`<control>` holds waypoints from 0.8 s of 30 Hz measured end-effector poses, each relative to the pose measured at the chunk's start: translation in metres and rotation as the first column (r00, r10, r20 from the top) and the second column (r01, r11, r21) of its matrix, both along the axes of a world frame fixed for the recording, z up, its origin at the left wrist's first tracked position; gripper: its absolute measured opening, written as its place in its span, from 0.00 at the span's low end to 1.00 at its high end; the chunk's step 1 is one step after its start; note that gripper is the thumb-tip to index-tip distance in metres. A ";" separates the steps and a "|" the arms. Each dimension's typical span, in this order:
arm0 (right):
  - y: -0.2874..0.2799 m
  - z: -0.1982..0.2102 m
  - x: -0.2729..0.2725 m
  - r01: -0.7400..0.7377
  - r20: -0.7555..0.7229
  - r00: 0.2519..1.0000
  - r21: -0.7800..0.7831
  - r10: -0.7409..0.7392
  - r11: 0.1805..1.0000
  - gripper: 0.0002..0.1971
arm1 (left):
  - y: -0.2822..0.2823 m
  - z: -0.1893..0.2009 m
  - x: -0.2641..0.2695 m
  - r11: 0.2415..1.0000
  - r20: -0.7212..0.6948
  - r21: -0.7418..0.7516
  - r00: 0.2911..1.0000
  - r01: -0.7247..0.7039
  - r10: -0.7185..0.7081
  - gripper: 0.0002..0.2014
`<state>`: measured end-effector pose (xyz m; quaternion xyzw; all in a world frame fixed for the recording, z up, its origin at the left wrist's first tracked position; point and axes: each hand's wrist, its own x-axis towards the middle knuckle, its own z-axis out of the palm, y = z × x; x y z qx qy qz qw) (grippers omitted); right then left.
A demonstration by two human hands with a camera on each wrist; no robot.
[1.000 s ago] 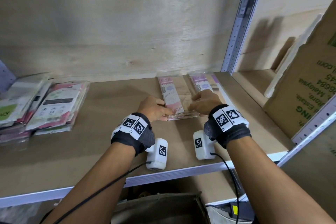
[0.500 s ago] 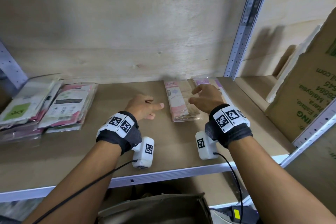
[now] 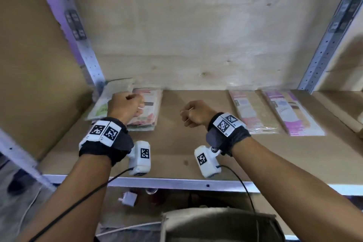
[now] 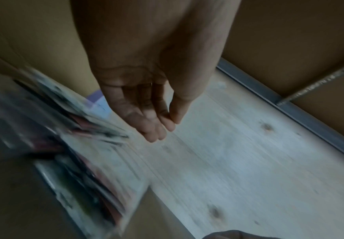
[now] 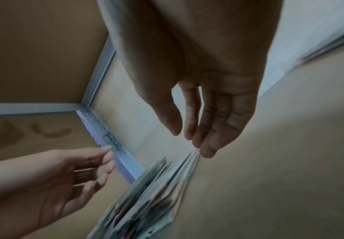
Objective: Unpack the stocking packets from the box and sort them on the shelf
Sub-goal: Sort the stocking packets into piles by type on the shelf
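Two slim stocking packets lie side by side at the right of the shelf, a pink one (image 3: 253,113) and a purple one (image 3: 290,114). At the back left lie stacks of flat packets, a green-labelled stack (image 3: 104,104) and a pink-and-white stack (image 3: 150,110); they are blurred in the left wrist view (image 4: 75,145) and the right wrist view (image 5: 146,202). My left hand (image 3: 125,106) (image 4: 163,127) hovers over these left stacks with relaxed fingers, holding nothing. My right hand (image 3: 193,113) (image 5: 191,137) is over the bare middle of the shelf board (image 3: 196,143), fingers loose and empty.
Perforated metal uprights stand at the back left (image 3: 88,59) and back right (image 3: 322,51). A cardboard panel (image 3: 39,65) closes the left side. The metal front rail (image 3: 176,182) edges the shelf. Below it lie a white plug (image 3: 127,199) and a grey container (image 3: 216,226).
Both hands have let go of the pink packet and moved left. The left hand now reaches over the left stacks, and the view has swung left with it.
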<state>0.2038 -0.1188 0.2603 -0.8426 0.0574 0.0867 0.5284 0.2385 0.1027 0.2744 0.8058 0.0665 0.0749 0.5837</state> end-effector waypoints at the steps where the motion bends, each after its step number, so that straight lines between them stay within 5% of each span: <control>1: 0.014 0.000 0.009 -0.006 -0.056 0.998 0.036 0.008 0.999 0.07 | 0.013 0.000 0.000 1.000 -0.008 -0.009 1.000 -0.018 0.018 0.08; 4: 0.052 0.000 0.035 -0.009 -0.147 0.989 0.071 0.020 0.997 0.13 | 0.040 0.002 0.002 0.998 -0.042 -0.043 0.998 -0.050 0.049 0.10; 10: 0.096 -0.012 0.064 -0.029 -0.130 0.992 -0.188 0.004 0.982 0.36 | 0.058 0.006 0.000 0.999 -0.046 -0.033 0.998 -0.037 0.035 0.09; 19: 0.065 -0.011 0.042 -0.185 -0.173 0.974 -0.236 0.146 0.954 0.12 | 0.035 0.000 0.001 0.998 -0.063 -0.058 0.998 0.026 -0.030 0.08; 24: 0.017 -0.008 0.006 -0.054 -0.164 0.983 0.147 0.078 0.988 0.05 | 0.006 -0.006 -0.010 0.989 -0.171 -0.098 0.978 0.106 -0.122 0.06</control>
